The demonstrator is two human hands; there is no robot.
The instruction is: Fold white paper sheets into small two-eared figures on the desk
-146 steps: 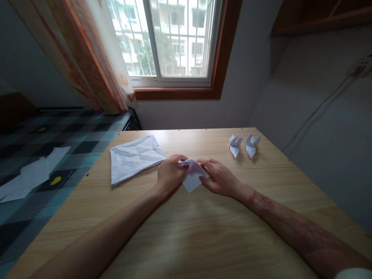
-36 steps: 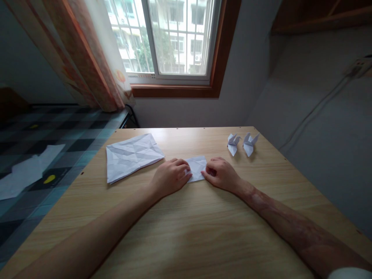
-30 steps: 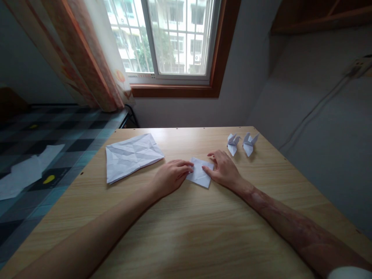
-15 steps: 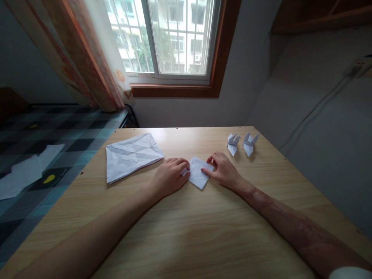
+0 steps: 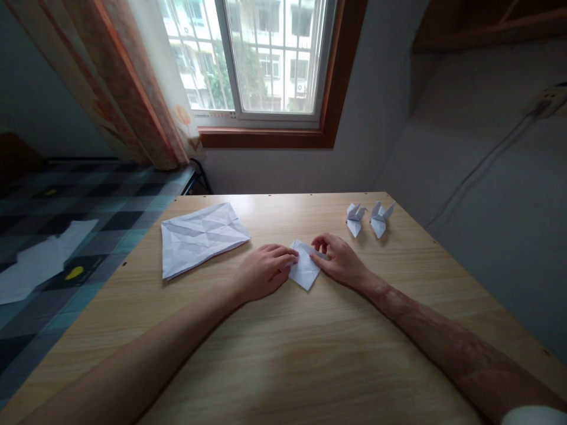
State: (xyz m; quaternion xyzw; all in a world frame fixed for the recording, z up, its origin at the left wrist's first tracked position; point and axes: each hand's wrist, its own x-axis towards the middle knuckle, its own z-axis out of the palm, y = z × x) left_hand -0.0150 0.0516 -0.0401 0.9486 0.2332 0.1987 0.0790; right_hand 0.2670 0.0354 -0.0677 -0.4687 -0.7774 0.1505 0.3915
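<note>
A small folded white paper lies on the table between my hands, one corner pointing toward me. My left hand is closed on its left side, with the fingertips over the paper and the thumb tucked beneath them. At the right corner, my right hand pinches the paper between thumb and fingers. The fingers partly cover both side corners. Farther back on the right stand two folded paper cranes, one beside the other.
A creased stack of white paper rests at the table's left. Beyond the wooden table, a bed with checked cloth holds more white sheets. A window is ahead, and a cable runs down the right wall.
My left hand has moved right, its fingers now reaching farther over the folded paper. My right-hand fingers have shifted slightly. The cranes and paper stack stay put.
</note>
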